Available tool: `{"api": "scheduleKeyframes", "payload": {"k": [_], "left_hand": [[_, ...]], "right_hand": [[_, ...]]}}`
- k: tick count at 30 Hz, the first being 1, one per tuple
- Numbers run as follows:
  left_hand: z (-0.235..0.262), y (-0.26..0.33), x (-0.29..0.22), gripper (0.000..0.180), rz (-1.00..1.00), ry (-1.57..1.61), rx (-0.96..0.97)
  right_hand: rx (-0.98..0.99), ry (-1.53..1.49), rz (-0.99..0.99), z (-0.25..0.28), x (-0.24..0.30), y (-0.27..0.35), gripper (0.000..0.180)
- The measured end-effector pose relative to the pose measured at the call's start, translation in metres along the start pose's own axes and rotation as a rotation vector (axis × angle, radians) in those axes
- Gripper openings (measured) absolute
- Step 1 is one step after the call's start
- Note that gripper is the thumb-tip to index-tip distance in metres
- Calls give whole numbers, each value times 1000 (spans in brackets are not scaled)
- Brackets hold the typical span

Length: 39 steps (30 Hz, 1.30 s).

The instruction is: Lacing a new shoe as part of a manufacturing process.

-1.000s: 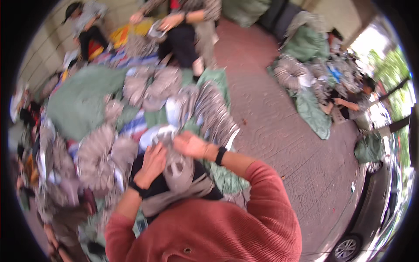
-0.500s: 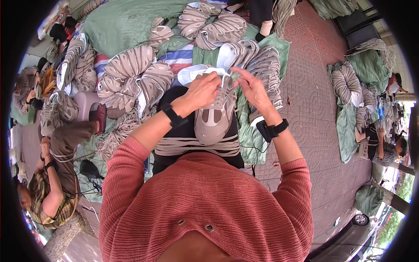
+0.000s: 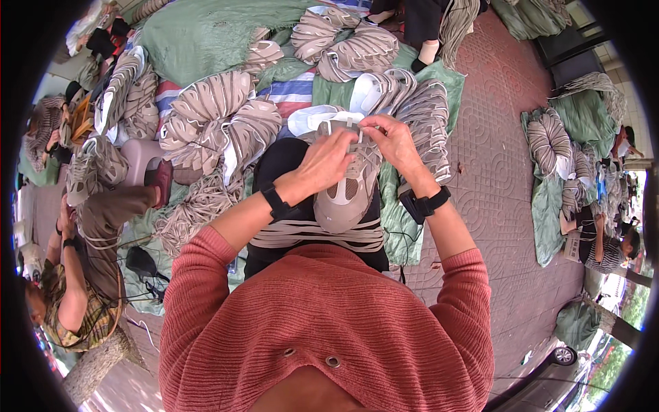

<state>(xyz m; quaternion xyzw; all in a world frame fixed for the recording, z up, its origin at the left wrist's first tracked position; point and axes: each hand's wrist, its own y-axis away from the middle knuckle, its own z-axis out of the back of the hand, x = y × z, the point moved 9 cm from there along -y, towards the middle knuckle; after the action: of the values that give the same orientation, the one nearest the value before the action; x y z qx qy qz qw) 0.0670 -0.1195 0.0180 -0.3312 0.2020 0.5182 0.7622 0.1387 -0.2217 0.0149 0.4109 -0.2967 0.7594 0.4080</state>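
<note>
A grey-beige sneaker (image 3: 340,206) rests on my lap, its toe toward me and its light-lined opening away. Over its upper, near the eyelets, my left hand (image 3: 324,163) is closed, with the fingertips pressed together. What those fingertips hold is too small to make out. Just right of them, my right hand (image 3: 396,145) pinches a thin pale shoelace (image 3: 361,130) by the sneaker's tongue. Both hands nearly meet there. Several flat beige laces (image 3: 312,237) lie across my dark-clad thighs. Part of the sneaker's upper is hidden under my left hand.
Bundles of similar shoe uppers (image 3: 206,113) lie ahead on green sheeting (image 3: 199,44) and striped cloth. Loose laces (image 3: 192,213) lie to the left, near a pale plastic stool (image 3: 137,165). A seated person (image 3: 72,302) works at far left. Paved ground (image 3: 491,172) stretches right.
My right hand has gone from spread fingers to a pinch on the shoelace at the sneaker's tongue. My left hand has slid slightly nearer along the upper. The whole view has shifted a little.
</note>
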Motion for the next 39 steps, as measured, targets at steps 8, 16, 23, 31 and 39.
{"api": "scheduleKeyframes", "payload": {"k": [8, 16, 23, 31, 39], "left_hand": [[-11, -8, 10, 18, 4, -40, 69], [-24, 18, -25, 10, -186, 75, 233], [-24, 32, -46, 11, -359, 69, 154], [-20, 36, -42, 10, -375, 93, 137], [4, 25, -34, 13, -350, 42, 70]], "right_hand": [[-2, -108, -134, 0, -23, -3, 14], [179, 542, 313, -23, 30, 12, 6], [407, 702, 386, -21, 34, 18, 5], [321, 561, 305, -31, 19, 17, 4], [39, 363, 278, -31, 13, 23, 9]]}}
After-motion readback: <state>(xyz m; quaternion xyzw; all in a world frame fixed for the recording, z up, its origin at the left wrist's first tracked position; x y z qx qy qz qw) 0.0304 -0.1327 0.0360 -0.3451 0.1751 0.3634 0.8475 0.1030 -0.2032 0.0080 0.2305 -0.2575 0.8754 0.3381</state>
